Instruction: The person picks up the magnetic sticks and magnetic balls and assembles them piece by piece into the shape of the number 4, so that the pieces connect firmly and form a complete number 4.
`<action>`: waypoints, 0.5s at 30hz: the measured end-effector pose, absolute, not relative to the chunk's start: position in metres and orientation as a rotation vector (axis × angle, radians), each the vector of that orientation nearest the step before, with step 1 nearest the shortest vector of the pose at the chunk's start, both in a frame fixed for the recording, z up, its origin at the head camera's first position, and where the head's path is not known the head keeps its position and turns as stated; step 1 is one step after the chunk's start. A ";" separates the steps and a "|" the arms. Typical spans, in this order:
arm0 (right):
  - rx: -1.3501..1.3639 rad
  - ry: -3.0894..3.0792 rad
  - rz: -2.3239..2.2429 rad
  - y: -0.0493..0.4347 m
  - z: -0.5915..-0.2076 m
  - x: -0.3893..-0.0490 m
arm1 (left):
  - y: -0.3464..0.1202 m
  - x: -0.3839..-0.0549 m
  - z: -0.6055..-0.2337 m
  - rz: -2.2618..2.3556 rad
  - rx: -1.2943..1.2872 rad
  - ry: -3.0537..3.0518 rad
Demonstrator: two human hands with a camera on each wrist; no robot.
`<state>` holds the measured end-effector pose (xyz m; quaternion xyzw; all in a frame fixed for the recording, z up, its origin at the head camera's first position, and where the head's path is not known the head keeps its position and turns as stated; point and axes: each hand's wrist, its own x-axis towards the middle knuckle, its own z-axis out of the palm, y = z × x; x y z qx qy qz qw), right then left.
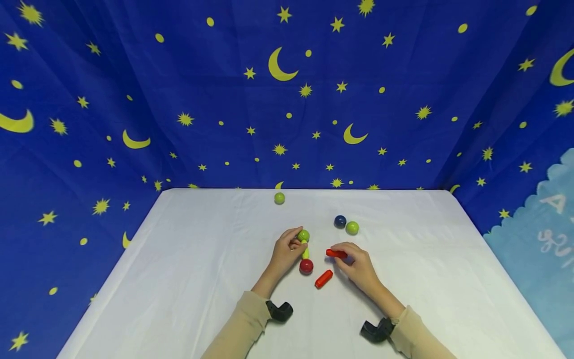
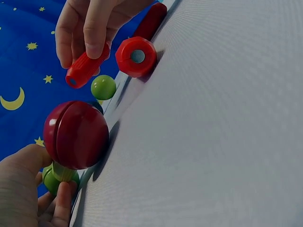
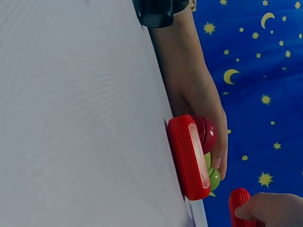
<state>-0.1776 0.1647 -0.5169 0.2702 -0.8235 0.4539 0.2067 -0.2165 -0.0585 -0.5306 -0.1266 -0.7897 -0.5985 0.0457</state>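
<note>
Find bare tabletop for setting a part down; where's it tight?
Free: the white table left of the left hand, out to the left edge; likewise right of the right hand, out to the right edge. Crowded: between the hands, where the red ball, loose red rod and held red rod cluster.

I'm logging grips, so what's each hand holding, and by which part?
Left hand: ball-and-rod piece, near its green ball. Right hand: red rod, by the end away from the left hand.
</note>
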 end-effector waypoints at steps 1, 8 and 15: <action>0.759 -2.294 1.280 0.164 -0.517 -0.177 | -0.058 -0.217 -0.531 -1.834 -0.384 -2.405; 0.775 -2.326 1.313 0.160 -0.519 -0.173 | -0.058 -0.216 -0.531 -1.876 -0.346 -2.365; 0.876 -2.293 1.337 0.152 -0.520 -0.169 | -0.057 -0.205 -0.508 -1.881 -0.362 -2.354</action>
